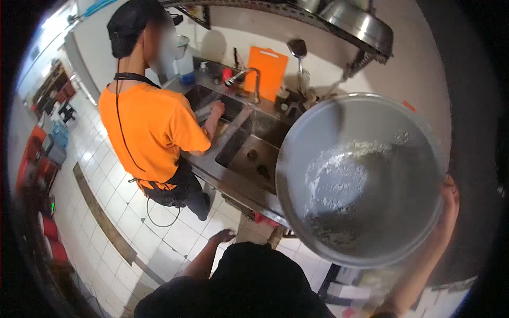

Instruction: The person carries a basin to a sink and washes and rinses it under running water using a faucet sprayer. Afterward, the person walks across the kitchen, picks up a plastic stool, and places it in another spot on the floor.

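Note:
A large round metal bowl (392, 212) is tilted so that its inside faces me, with white powdery residue on its bottom and side. My right hand (449, 199) grips its rim at the right. My left hand (224, 236) hangs low over the tiled floor, away from the bowl, and its small, dim fingers are hard to make out. Behind the bowl's left side lies a steel sink basin (249, 153) with dark drain openings.
A co-worker in an orange shirt (143, 127) stands at the left basin, one hand over it. A faucet (257, 87) and an orange cutting board (266, 71) are behind the sink. Metal pans (360, 26) sit on a shelf overhead.

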Demonstrator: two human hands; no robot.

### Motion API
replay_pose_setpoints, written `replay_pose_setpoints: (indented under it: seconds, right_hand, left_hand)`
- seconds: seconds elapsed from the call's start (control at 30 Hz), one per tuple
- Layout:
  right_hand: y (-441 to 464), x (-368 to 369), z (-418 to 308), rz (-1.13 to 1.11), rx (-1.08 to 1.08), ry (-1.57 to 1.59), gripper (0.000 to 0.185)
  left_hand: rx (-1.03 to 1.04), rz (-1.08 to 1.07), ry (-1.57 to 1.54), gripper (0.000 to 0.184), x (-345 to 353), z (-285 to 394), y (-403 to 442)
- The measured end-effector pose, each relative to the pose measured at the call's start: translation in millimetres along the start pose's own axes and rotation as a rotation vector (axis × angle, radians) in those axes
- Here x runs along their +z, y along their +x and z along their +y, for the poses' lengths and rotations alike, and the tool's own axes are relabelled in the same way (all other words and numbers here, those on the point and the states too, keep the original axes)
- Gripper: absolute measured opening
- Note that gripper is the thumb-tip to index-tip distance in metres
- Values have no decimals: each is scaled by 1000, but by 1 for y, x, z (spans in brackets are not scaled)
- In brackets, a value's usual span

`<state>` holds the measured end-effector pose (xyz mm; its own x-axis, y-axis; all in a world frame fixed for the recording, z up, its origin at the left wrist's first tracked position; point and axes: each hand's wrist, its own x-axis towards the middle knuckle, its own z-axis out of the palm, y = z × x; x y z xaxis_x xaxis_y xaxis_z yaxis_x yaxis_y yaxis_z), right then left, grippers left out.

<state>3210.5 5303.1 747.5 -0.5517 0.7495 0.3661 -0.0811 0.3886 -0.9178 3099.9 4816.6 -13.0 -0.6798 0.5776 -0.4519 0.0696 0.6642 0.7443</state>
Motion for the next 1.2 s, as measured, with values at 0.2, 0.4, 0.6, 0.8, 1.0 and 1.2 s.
replay_pose_setpoints:
  seconds: [0.2,0.4,0.6,0.8,1.0,1.2]
  right_hand:
    - [49,34,-20,-341,-23,198,24]
    - [63,60,24,-522,-45,81,19]
    - [51,123,7,-518,-30,332,20]
    - [39,187,17,-923,-101,56,18]
    - [42,230,60,-926,23,81,17]
    - [60,249,173,-711,-387,-194,13]
  left_hand:
    - [-945,50,-801,28,66,-53,-192]
    - [-961,285,-1084,31,158,-9,-255]
    - [-198,743,-800,50,14,192,-190]
    - [500,372,-1265,72,-194,364,-180]
    - [219,480,-846,54,-246,397,-164]
    - [430,628,-636,37,-260,353,-110]
